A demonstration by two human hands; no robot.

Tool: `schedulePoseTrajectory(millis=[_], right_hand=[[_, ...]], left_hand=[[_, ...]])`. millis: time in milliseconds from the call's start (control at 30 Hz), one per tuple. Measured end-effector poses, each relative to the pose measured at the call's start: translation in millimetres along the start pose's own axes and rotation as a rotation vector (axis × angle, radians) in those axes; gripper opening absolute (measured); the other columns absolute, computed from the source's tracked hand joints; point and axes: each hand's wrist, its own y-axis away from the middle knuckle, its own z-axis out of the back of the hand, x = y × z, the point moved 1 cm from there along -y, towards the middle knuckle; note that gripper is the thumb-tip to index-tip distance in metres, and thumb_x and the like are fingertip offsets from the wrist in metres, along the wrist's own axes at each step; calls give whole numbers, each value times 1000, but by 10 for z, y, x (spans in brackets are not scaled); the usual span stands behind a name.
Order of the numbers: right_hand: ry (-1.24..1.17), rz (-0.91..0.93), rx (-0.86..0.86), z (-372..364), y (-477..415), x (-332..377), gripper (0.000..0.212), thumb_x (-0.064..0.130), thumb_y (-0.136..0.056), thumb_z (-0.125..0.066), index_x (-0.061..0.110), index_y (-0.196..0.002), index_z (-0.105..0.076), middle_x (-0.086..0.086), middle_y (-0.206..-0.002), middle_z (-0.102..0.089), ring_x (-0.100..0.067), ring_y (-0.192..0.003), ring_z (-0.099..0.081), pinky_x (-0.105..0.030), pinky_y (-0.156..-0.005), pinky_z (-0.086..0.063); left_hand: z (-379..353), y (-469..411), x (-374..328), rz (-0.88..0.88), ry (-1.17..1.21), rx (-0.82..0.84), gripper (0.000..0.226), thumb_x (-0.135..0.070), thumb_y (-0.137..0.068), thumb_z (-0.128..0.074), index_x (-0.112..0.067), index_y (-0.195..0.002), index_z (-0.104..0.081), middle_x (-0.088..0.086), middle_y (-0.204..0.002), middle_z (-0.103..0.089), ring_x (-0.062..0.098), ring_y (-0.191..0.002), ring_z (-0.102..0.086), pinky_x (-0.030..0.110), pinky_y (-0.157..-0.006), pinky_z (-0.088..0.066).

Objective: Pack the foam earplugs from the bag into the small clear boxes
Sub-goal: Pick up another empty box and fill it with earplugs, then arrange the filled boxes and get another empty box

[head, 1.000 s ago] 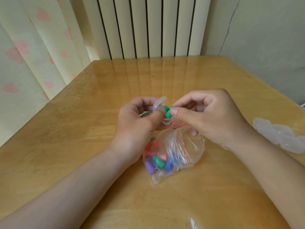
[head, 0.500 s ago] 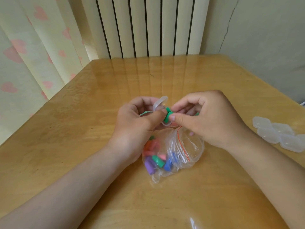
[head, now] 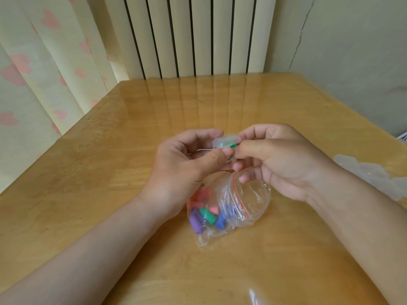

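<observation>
A small clear box (head: 225,142) with green earplugs (head: 231,146) inside is held between both hands above the table. My left hand (head: 187,164) grips it from the left, thumb on its front. My right hand (head: 277,159) pinches its right edge, with the lid lying down over the box. Below the hands lies a clear zip bag (head: 229,208) with a red seal line, its mouth open, holding several coloured foam earplugs (head: 207,214) in purple, green, pink, blue and orange.
More small clear boxes (head: 374,172) lie in a cluster at the table's right edge. The wooden table (head: 110,172) is glossy. A radiator (head: 193,36) stands behind it, a heart-print curtain (head: 33,73) at left, a wall at right.
The green earplug my right hand pinched has gone into the box. The raised lid has come down over the box. Both hands stayed in place above the bag.
</observation>
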Motion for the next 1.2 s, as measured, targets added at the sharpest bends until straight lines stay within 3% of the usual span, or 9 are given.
schedulePoseTrajectory(millis=[167,467,567,633,733,967,1200], right_hand=[[-59,-26,15,32,-4,13,18,-8,-87,-66,-2,-103,-63,-22,-82,-70,-25,-63,-67,-27,-44,-53],[-76,-9,98,103,11,60,18,-2,-89,-65,-2,-106,-63,-24,-90,-66,-23,-64,-65,-29,-46,-54],[111,131,96,140,36,66,31,0,-86,-70,12,-114,-66,-22,-103,-69,-21,-71,-66,-30,-44,-49],[302,312,64,148,47,49,36,5,-83,-76,24,-114,-70,-10,-105,-68,-18,-72,-68,-31,-46,-50],[412,475,63,141,33,10,25,8,-85,-76,24,-105,-75,0,-98,-71,-23,-79,-69,-33,-47,-54],[446,521,46,172,0,-26,18,9,-88,-74,22,-99,-77,-4,-90,-73,-28,-82,-69,-36,-46,-55],[441,542,56,174,-10,-30,14,10,-92,-71,20,-99,-78,-8,-89,-73,-32,-84,-69,-37,-47,-55]], left_hand=[[26,5,-7,-3,-95,51,48,-8,-62,-79,-11,-109,-69,5,-100,-77,20,-87,-75,36,-85,-60],[24,0,-32,-23,-74,8,45,-14,-72,-74,-4,-115,-68,13,-93,-77,30,-83,-76,34,-73,-62],[27,-4,-47,-43,-76,17,34,-21,-82,-67,-4,-111,-70,14,-89,-77,30,-74,-74,31,-64,-60],[28,-3,-50,-48,-82,27,27,-25,-86,-62,-7,-104,-73,14,-83,-76,27,-67,-71,33,-61,-59],[34,4,-47,-72,-132,51,30,-28,-91,-57,-7,-105,-73,18,-81,-73,28,-66,-70,35,-61,-59],[38,8,-59,-235,-225,30,25,-18,-84,-67,-5,-105,-69,4,-94,-77,16,-72,-73,29,-60,-59],[54,-2,-37,-249,-223,46,20,-18,-84,-67,-7,-101,-70,6,-92,-76,12,-71,-72,26,-59,-57]])
